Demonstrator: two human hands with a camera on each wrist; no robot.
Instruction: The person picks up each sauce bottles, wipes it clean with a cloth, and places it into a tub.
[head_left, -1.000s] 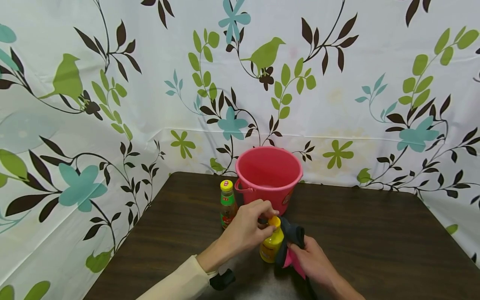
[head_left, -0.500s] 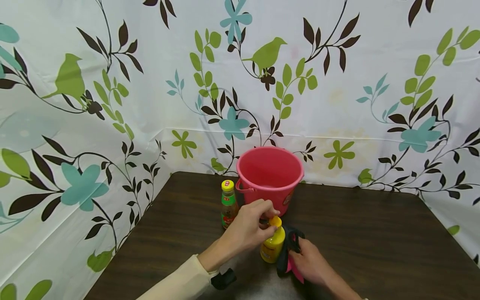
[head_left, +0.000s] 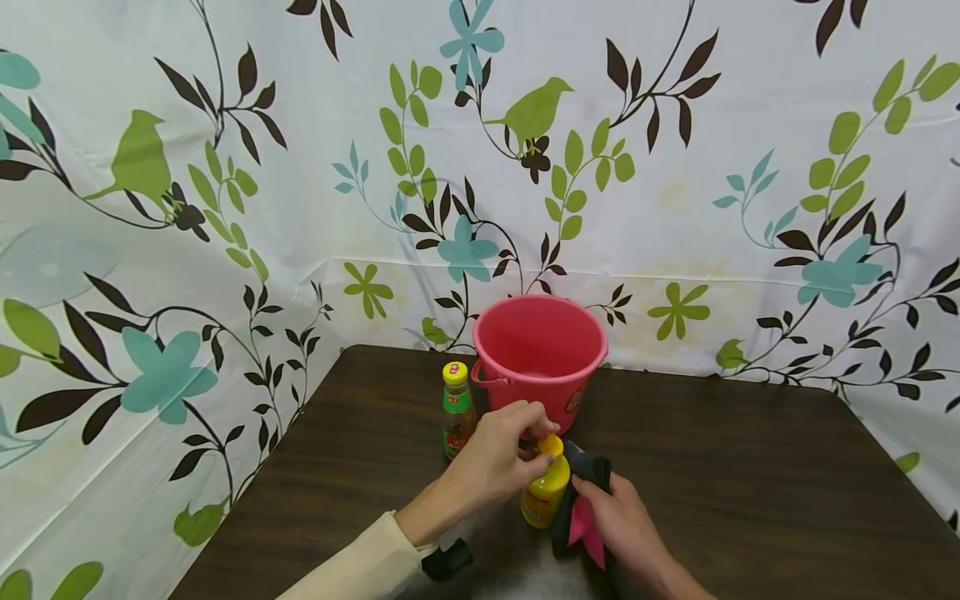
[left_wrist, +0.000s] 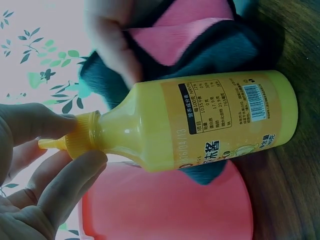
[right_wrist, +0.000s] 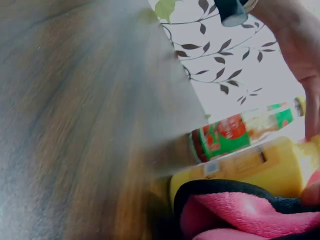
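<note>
A yellow squeeze bottle (head_left: 546,492) stands on the table in front of the bucket. My left hand (head_left: 487,458) pinches its yellow cap (left_wrist: 82,134) between thumb and fingers. The printed label (left_wrist: 227,117) with a barcode shows in the left wrist view. My right hand (head_left: 626,525) grips a cloth (head_left: 585,529), dark grey on one side and pink on the other, against the bottle's right side. In the right wrist view the folded cloth (right_wrist: 240,210) covers the bottle's lower edge. Part of the cloth lies behind the bottle, hidden in the head view.
A glass sauce bottle (head_left: 456,412) with a yellow lid and green-and-red label stands left of the hands. Behind them is a pink bucket (head_left: 557,400) with its handle down at the side. A patterned curtain (head_left: 675,208) hangs along the back of the dark wooden table (head_left: 750,483).
The right hand and cloth have shifted slightly along the bottle's side, and the cloth's folds have changed shape. My left hand keeps its pinch on the cap, and the bottle stays in place.
</note>
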